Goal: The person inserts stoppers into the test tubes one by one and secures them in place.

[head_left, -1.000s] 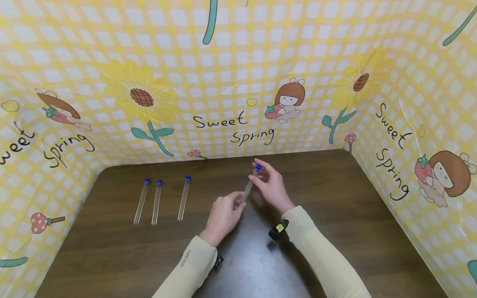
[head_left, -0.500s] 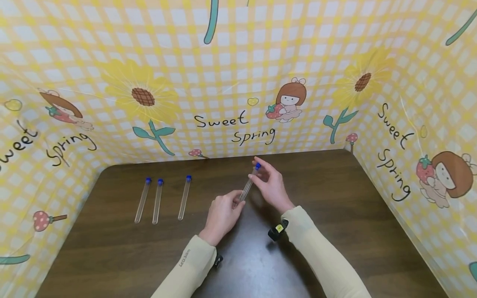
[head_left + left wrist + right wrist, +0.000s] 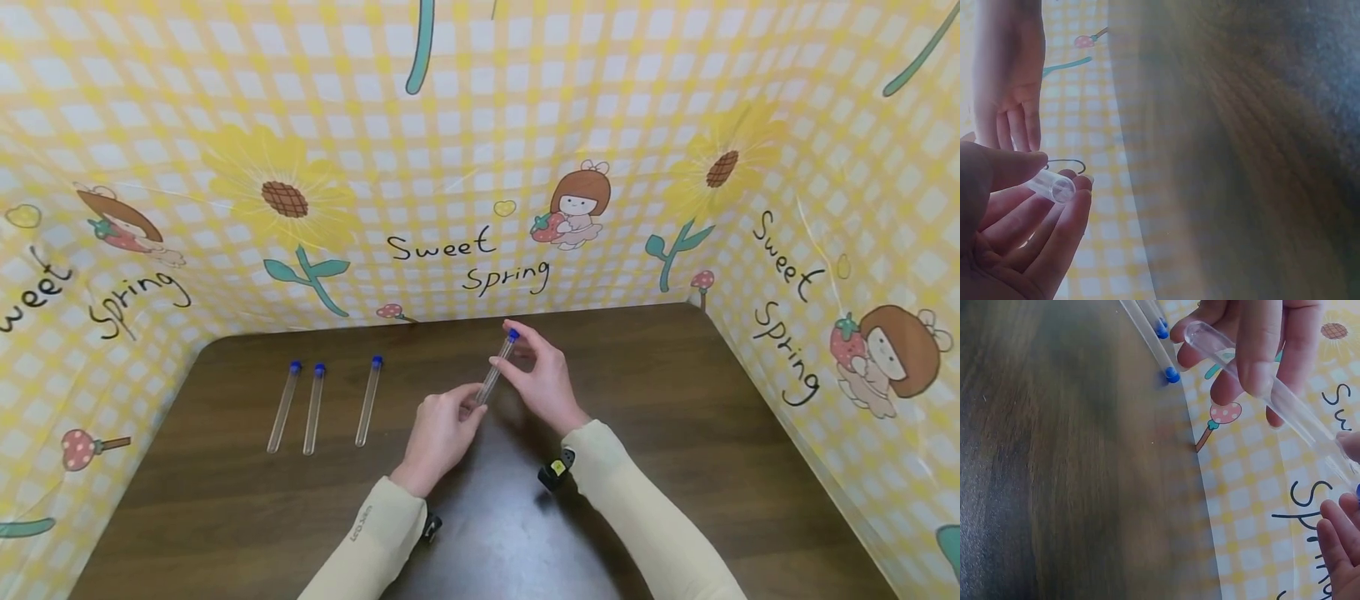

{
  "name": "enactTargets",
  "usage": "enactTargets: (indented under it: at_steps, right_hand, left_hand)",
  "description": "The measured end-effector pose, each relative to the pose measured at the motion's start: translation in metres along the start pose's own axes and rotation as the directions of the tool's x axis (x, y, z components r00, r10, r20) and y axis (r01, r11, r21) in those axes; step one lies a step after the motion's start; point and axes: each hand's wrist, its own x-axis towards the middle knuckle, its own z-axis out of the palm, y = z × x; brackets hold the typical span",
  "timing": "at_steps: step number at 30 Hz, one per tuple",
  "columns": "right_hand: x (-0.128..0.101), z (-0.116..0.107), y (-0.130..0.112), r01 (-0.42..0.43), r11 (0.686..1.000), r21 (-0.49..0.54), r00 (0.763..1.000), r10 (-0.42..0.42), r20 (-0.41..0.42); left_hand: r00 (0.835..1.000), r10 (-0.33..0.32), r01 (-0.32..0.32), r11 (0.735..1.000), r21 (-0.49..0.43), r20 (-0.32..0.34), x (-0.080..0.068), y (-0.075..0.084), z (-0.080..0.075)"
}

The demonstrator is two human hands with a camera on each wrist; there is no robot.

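Observation:
Both hands hold one clear test tube (image 3: 492,377) with a blue cap, slanted over the middle of the table in the head view. My left hand (image 3: 441,429) pinches it near the rounded bottom between thumb and fingers. Up by the cap, my right hand (image 3: 546,379) grips the tube with thumb and fingertips. The right wrist view shows most of the tube's bare length (image 3: 1300,419), with the cap at the frame's right edge. In the left wrist view its rounded bottom end (image 3: 1057,187) sticks out past the left thumb.
To the left lie three more blue-capped test tubes, a left one (image 3: 282,410), a middle one (image 3: 314,412) and one set apart (image 3: 368,404), caps toward the back. The dark wooden table (image 3: 675,417) is bordered by a yellow checked cloth (image 3: 465,167) at the back and sides.
Both hands have shifted very slightly left together with the tube. Their hold on it looks the same, and the three tubes on the table stay in place.

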Motion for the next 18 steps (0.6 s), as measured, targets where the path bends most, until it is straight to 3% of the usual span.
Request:
enactTargets:
  at_steps: [7, 18]
  right_hand:
    - [-0.0026, 0.0026, -0.0001, 0.043, 0.993, -0.109, 0.999, -0.046, -0.021]
    - [-0.0060, 0.0077, 0.0014, 0.067, 0.986, -0.150, 0.997, -0.071, -0.024]
  left_hand:
    - [0.999, 0.022, -0.021, 1.000, 0.011, -0.030, -0.0010, -0.0028, -0.0002]
    - [0.999, 0.015, -0.015, 1.000, -0.022, -0.032, -0.0050, -0.0059, 0.0007]
